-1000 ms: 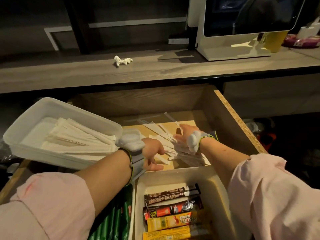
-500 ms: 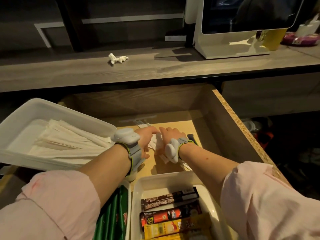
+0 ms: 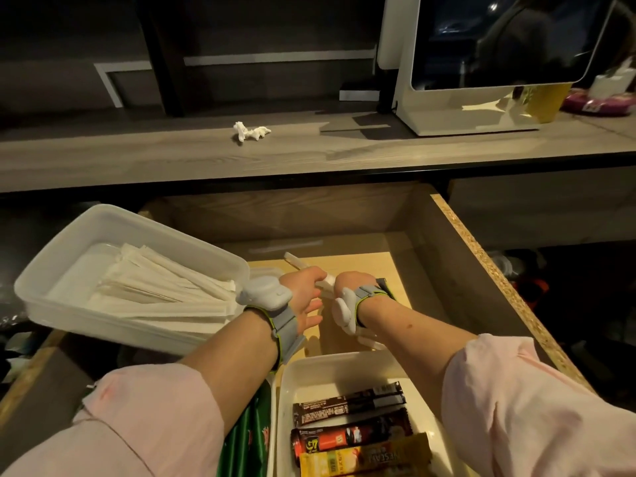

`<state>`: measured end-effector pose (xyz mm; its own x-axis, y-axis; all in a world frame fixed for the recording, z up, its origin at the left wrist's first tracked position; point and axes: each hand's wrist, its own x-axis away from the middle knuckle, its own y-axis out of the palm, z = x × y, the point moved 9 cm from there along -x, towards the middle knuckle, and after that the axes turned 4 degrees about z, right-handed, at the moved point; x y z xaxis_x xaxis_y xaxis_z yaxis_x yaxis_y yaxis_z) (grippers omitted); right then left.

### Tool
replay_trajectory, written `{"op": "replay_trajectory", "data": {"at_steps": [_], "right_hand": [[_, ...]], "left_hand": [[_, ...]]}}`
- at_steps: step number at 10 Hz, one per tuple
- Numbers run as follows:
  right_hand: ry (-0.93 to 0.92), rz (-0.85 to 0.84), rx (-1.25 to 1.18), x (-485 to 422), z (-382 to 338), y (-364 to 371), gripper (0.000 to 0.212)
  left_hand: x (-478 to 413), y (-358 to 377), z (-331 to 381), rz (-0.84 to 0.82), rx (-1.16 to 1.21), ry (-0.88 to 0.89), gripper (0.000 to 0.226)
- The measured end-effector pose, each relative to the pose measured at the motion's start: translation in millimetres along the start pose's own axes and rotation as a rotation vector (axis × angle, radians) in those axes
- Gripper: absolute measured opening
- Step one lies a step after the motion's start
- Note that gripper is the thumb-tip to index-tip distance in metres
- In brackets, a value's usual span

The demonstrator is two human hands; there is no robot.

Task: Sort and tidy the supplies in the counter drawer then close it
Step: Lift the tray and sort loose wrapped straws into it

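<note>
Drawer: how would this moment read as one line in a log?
stage: gathering loose supplies | right hand: grips wrapped sticks | left hand: on same bundle, grip unclear | drawer: open

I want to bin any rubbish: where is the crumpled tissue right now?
In the head view, the crumpled tissue lies on the wooden counter, above the open drawer and left of the white screen stand.

In the white bin (image 3: 286, 404), the red-and-black sachet (image 3: 351, 437) bears "G7" at its left end. The yellow sachet (image 3: 364, 457) below it reads "NESCAFE", upside down. The print on the dark brown sachet (image 3: 347, 402) is too small to read.
</note>
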<state>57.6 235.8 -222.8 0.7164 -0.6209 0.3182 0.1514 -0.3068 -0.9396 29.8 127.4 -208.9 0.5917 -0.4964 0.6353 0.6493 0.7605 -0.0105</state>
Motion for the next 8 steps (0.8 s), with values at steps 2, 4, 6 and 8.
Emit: {"op": "replay_trajectory", "data": {"at_steps": [2,4,6,8], "right_hand": [[-0.046,-0.024,-0.261,2,11,-9,0.008],[-0.129,0.161,-0.875,19,10,-64,0.021],[-0.287,0.232,-0.871,43,-17,-64,0.034],[-0.320,0.162,-0.901,46,-20,-53,0.049]], "left_hand": [[9,-1,4,0.006,0.069,0.035,0.047],[11,-2,40,-0.024,0.001,0.273,0.050],[25,16,68,-0.077,-0.184,0.479,0.051],[14,17,45,-0.043,-0.128,0.413,0.036]]}}
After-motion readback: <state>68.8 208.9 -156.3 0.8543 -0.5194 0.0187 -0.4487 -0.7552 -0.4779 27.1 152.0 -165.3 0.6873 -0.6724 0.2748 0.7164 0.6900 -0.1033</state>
